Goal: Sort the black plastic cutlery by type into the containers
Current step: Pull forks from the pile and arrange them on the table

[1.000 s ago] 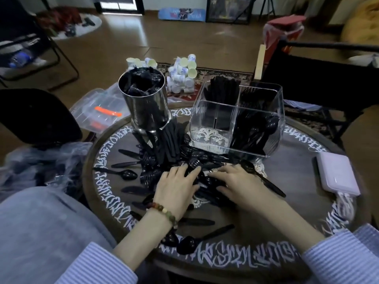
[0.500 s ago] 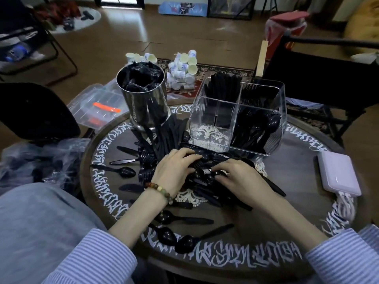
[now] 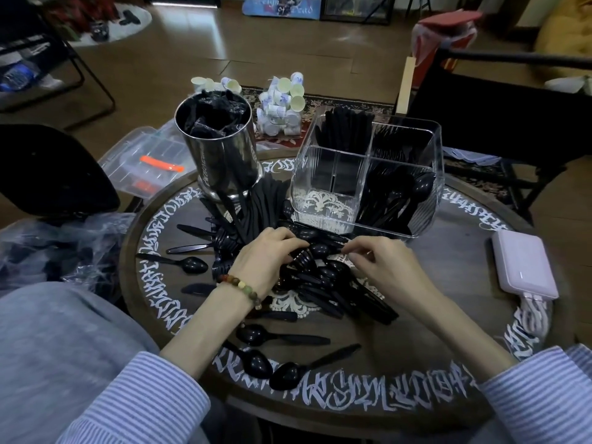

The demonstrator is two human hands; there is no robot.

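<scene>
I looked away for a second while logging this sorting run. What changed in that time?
Both hands moved up the pile toward the clear divided container. The left hand now curls over forks; the right hand pinches a spoon. The steel canister and loose spoons stayed put.
</scene>
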